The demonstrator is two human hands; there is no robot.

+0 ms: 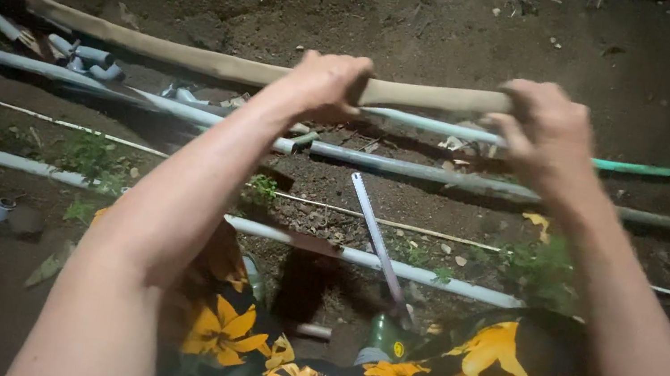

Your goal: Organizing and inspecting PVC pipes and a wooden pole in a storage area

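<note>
Both hands (325,82) (544,128) grip a flat hose (193,57) (pipes (411,169) beneath).

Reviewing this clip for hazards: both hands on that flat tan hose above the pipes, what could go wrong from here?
1. The saw blade lies bare on the soil just below the hands, near the person's legs; a slip or step could mean a cut.
2. Both the left hand and right hand grip the tan hose; if it gives suddenly, they may lose balance.
3. Grey pipes and loose pipe fittings crowd the dim ground, a likely trip hazard.
</note>
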